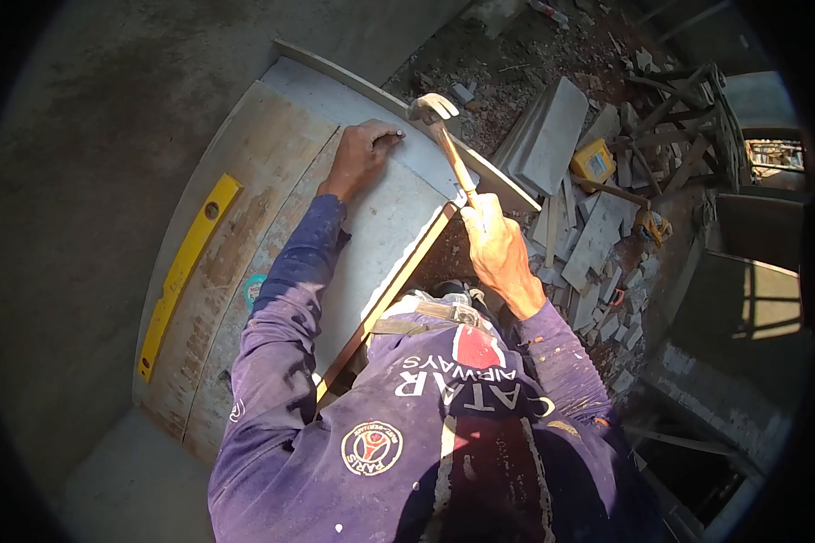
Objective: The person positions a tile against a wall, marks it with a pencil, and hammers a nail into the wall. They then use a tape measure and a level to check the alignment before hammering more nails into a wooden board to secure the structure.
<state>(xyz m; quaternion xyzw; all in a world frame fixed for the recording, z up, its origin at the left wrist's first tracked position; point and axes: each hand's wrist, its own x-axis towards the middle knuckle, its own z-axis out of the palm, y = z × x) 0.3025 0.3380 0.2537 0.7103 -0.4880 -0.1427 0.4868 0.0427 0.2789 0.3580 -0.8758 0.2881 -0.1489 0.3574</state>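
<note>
My right hand (498, 244) is closed round the wooden handle of a claw hammer (451, 152). The hammer is raised, its metal head beyond the hand near the narrow edge board (503, 178). Over the pale panel (385, 213), my left hand (360, 158) has its fingers pinched on a small nail-like rod (398, 134). Only the rod's pale round end shows; the fingers hide the rest. A wooden strip (385, 303) runs along the panel's near edge, close to my body.
A yellow spirit level (183, 281) lies on the worn wooden boards at left. My left sleeve partly covers a round teal object (254, 291). To the right are leaning slabs (548, 131), a yellow container (594, 161), broken tile pieces (599, 244) and a heap of timber (688, 131).
</note>
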